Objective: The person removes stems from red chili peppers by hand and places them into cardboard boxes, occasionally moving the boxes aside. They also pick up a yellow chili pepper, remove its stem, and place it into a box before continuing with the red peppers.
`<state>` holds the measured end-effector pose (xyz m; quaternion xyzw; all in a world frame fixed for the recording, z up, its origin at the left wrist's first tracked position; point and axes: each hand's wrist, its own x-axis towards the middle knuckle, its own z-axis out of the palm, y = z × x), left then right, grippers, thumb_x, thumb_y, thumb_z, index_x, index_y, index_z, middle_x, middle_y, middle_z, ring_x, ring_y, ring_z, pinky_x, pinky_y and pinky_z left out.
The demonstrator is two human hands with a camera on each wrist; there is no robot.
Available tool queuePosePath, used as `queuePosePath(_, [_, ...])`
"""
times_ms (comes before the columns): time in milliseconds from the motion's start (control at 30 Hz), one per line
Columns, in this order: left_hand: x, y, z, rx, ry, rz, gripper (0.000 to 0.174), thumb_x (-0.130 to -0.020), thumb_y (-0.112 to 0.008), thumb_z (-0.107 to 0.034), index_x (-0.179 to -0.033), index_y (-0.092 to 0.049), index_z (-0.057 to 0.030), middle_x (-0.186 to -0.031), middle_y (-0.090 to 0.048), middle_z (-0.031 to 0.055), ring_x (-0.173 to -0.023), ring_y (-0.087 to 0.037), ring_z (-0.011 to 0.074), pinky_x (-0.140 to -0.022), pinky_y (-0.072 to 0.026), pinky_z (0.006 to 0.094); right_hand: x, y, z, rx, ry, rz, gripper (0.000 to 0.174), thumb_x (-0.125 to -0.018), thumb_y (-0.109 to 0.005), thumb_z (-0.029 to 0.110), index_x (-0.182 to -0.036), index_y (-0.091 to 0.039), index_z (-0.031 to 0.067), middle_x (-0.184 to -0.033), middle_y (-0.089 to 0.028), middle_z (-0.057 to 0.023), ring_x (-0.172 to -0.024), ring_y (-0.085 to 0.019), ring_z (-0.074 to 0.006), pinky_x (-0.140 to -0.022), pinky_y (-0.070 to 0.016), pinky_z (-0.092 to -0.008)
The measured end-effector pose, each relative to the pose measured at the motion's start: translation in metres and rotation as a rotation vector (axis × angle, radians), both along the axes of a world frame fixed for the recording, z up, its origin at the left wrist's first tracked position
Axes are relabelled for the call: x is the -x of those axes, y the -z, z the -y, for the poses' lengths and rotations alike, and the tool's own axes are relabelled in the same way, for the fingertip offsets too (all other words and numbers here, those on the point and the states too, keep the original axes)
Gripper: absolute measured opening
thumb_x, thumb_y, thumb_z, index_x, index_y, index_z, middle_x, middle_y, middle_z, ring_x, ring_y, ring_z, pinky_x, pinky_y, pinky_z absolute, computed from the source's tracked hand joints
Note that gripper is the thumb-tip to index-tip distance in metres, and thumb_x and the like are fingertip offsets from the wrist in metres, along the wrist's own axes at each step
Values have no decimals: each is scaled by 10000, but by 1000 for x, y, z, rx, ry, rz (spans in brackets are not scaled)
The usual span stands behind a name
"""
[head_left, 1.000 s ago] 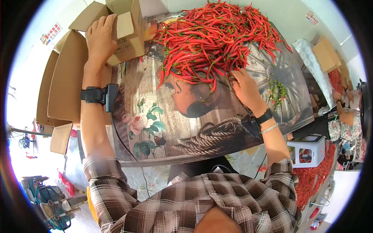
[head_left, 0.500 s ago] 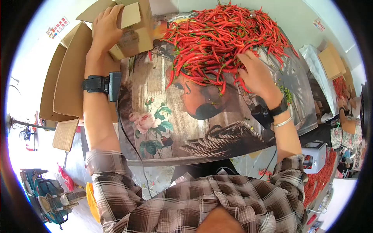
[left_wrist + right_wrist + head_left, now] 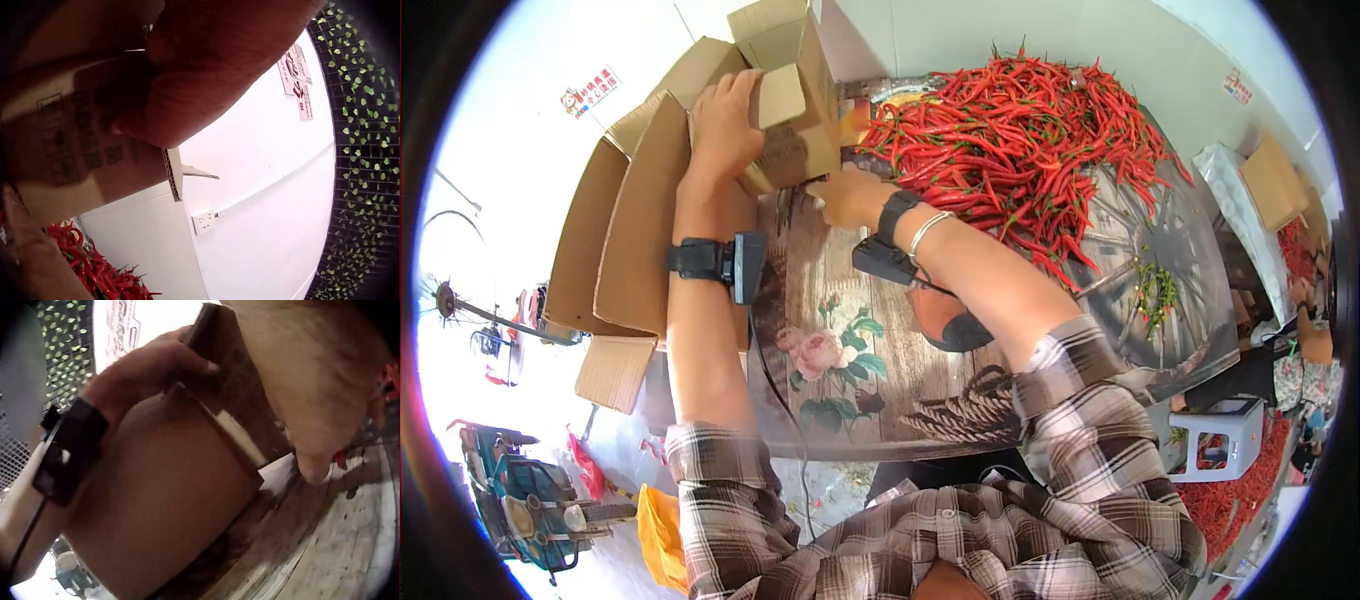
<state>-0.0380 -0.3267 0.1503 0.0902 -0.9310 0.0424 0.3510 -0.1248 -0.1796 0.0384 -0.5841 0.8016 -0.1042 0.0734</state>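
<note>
My left hand grips the upper edge of a small open cardboard box. In the left wrist view its thumb presses the printed side of the box. My right hand reaches across to the foot of that box, left of a heap of red chilies. In the right wrist view the fingers of the right hand point down close over the wood-patterned table, with bits of red behind them. I cannot tell whether those fingers hold a chili.
A bigger open carton stands left of the small box. Green stems lie on the table at the right. A stool stands beyond the table's right side, beside more red chilies on the floor. Another person's arm shows far right.
My right hand has left the chili heap and swung left to the foot of the small box. The left hand keeps its hold on the box. The head view has shifted.
</note>
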Motion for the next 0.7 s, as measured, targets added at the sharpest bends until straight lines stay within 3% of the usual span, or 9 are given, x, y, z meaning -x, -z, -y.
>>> queuePosePath(67, [-2, 1, -6, -36, -16, 30, 622, -642, -697, 18, -1224, -512, -101, -1125, -565, 129, -1096, -498, 352, -937, -398, 428, 5, 16, 3, -14, 30, -145, 334, -834, -543, 207, -1137, -640, 107, -1200, -571, -135, -1090, -515, -322, -859, -461, -457])
queuePosePath(200, [-3, 6, -14, -62, 13, 17, 607, -637, -596, 78, -1214, -516, -96, -1099, -561, 120, -1090, -492, 357, -946, -381, 436, 15, 25, -17, -26, 63, -276, 276, -773, -624, 208, -1014, -695, 96, -1142, -610, -89, -1067, -521, -291, -810, -442, -423])
queuePosePath(233, [-4, 7, -18, -64, 8, 18, 616, -629, -542, 105, -1211, -516, -94, -1093, -559, 117, -1093, -487, 353, -959, -366, 439, 12, 17, -30, -108, 51, -379, 240, -743, -650, 205, -953, -710, 105, -1044, -646, -68, -1023, -533, -278, -760, -435, -406])
queuePosePath(400, [-7, 17, -30, -47, 42, 22, 594, -646, -526, 97, -1208, -523, -96, -1094, -556, 104, -1099, -481, 334, -989, -341, 426, 10, 3, -105, -140, 3, -405, 173, -723, -658, 210, -856, -720, 117, -906, -665, -50, -962, -549, -259, -745, -431, -407])
queuePosePath(467, [-9, 18, -33, -53, 47, 37, 586, -650, -534, 81, -1208, -527, -99, -1086, -554, 99, -1105, -478, 323, -1009, -329, 414, 12, 15, -128, 29, 30, -551, 119, -702, -643, 277, -733, -688, 172, -792, -614, 25, -876, -519, -222, -674, -419, -376])
queuePosePath(500, [-10, 18, -35, -50, 53, 46, 591, -646, -534, 86, -1208, -528, -99, -1087, -553, 96, -1104, -478, 322, -1008, -331, 412, 13, 18, -137, 19, 60, -543, 98, -691, -642, 285, -710, -668, 192, -815, -609, 29, -865, -510, -212, -699, -403, -376])
queuePosePath(600, [-13, 22, -25, -63, 59, 63, 602, -660, -554, 81, -1231, -522, -106, -1113, -555, 94, -1101, -480, 331, -993, -344, 421, 9, 12, -160, 73, 79, -458, 99, -709, -632, 270, -741, -672, 185, -852, -609, 15, -875, -514, -216, -722, -404, -380])
queuePosePath(700, [-21, 20, -24, -74, 48, 77, 628, -685, -614, 40, -1282, -501, -122, -1185, -545, 98, -1143, -468, 335, -998, -348, 429, 2, -2, -171, 201, 55, -276, 116, -746, -624, 200, -809, -668, 112, -874, -603, -38, -904, -521, -260, -775, -418, -396])
